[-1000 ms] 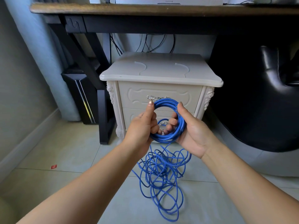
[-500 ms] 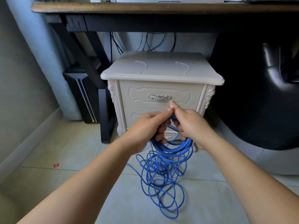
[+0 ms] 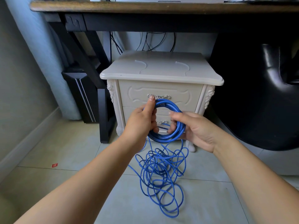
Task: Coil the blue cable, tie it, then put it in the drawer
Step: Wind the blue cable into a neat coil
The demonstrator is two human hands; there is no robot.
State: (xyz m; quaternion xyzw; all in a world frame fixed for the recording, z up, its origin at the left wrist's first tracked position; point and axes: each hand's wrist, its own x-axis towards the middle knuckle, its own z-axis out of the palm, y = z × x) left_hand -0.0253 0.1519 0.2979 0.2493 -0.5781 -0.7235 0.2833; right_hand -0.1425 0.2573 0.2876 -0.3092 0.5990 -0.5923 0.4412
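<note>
1. Below both hands, the uncoiled part of the blue cable (image 3: 159, 167) lies in a loose tangle on the tiled floor (image 3: 64, 151). Strands rise from it to the hands.
2. Well to the left of the left hand, a small red scrap (image 3: 54, 165) lies flat on the floor.
3. The left hand (image 3: 142, 122) grips the left side of the wound coil (image 3: 168, 137). Its fingers are curled round the bundle and its thumb is extended upward along the top left of the ring.
4. The right hand (image 3: 194, 130) grips the right side of the same coil, fingers hooked through the ring and thumb across the outside. The coil is held upright in the air between the two hands, clear of the floor.
5. Directly behind the hands stands a cream nightstand (image 3: 161, 70). Its upper drawer (image 3: 182, 97) and lower drawer (image 3: 134, 111) are both closed. The left thumb tip sits just in front of the upper drawer's metal handle (image 3: 163, 96); contact cannot be determined.
6. Beyond and to the left of the left hand, a black computer tower (image 3: 80, 94) stands on the floor.
7. To the right of the right hand, a black chair (image 3: 258, 94) fills the frame.
8. Above and behind everything, the wooden counter (image 3: 145, 7) spans the top, with dark wires (image 3: 146, 44) hanging beneath it.
</note>
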